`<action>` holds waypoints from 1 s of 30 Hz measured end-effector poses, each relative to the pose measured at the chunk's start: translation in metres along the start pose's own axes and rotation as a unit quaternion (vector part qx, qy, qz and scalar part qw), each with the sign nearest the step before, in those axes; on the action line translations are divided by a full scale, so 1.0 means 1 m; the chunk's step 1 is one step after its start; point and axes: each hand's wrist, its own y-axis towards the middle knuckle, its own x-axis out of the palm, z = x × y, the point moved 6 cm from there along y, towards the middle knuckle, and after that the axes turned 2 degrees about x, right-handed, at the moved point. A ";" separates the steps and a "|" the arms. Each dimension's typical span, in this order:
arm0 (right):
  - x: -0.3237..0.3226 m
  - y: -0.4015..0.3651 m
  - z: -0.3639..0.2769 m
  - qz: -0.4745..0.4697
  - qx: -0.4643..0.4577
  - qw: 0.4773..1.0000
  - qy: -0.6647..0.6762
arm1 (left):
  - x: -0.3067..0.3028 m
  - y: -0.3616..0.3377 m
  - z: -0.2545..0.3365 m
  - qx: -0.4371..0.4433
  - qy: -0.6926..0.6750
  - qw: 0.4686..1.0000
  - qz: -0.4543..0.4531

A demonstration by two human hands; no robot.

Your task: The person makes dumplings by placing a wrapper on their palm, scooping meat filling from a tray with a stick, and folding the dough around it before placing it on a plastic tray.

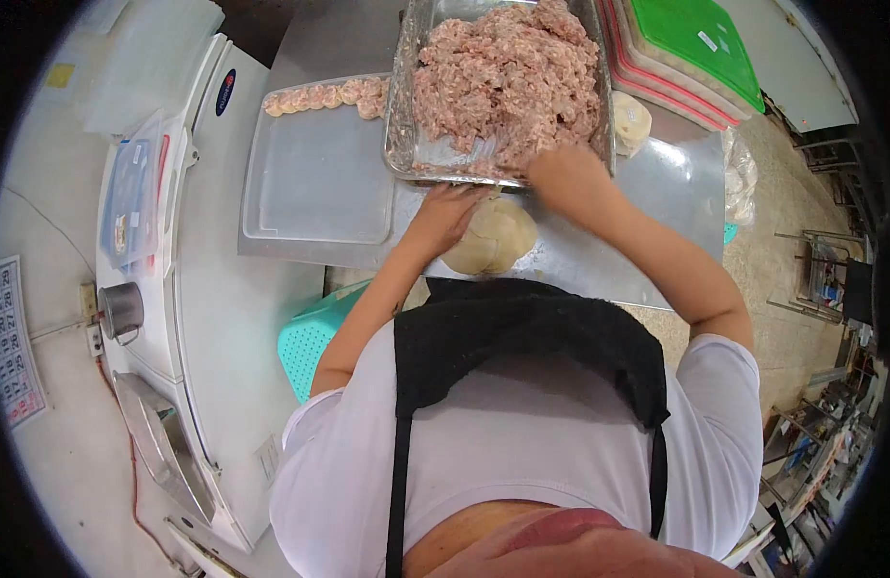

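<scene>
a steel worktable runs beside a white appliance in a kitchen-like room, with a tiled floor beyond. at the table's far side sits a deep metal tray piled with a pale pink minced mixture. the left hand lies at the tray's near wall, beside the overlapping dough rounds; whether its fingers grip anything, i cannot tell. the right hand is over the tray's near right corner, at the edge of the mixture, its fingers too blurred to call open or closed.

the mixture looks soft, wet and sticky, likely to smear and cling, so small portions scooped from its near edge should suit it. the dough rounds look thin and floppy (the sort that tear if pinched hard), best lifted by one rim. the small lumpy pieces along the far edge of the plastic tray look easily squashed; under the base seems the safest hold. the loaded metal tray is probably heavy, stiff-walled, best taken by opposite rims.

the oval badge on the appliance and the label on the green lid are too small to read; the calendar shows dates such as 22 and 29.
</scene>
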 end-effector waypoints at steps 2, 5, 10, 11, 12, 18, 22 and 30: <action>0.002 -0.011 -0.010 -0.111 0.002 0.994 -0.013 | 0.008 0.000 -0.007 -0.010 0.042 0.999 -0.029; -0.018 0.010 0.028 -0.108 0.037 0.992 -0.049 | -0.013 -0.005 -0.015 -0.043 0.045 0.998 -0.026; 0.011 0.004 0.017 -0.076 0.073 0.994 -0.020 | -0.070 -0.017 -0.006 -0.065 -0.058 0.991 0.104; 0.015 0.000 -0.003 -0.117 0.038 0.992 -0.010 | -0.078 -0.016 -0.001 -0.065 -0.059 0.991 0.103; 0.008 0.001 -0.001 -0.118 0.038 0.992 -0.011 | -0.082 -0.018 -0.009 -0.170 -0.140 0.970 0.103; -0.012 -0.006 0.000 -0.108 0.079 0.990 -0.050 | -0.088 -0.021 -0.023 -0.215 -0.279 0.925 0.141; 0.005 0.015 -0.036 -0.053 0.095 0.994 0.012 | -0.072 -0.031 -0.043 -0.328 -0.311 0.887 0.091; 0.038 0.060 -0.062 -0.078 0.088 0.987 0.110 | -0.082 -0.051 -0.041 -0.312 -0.609 0.729 0.013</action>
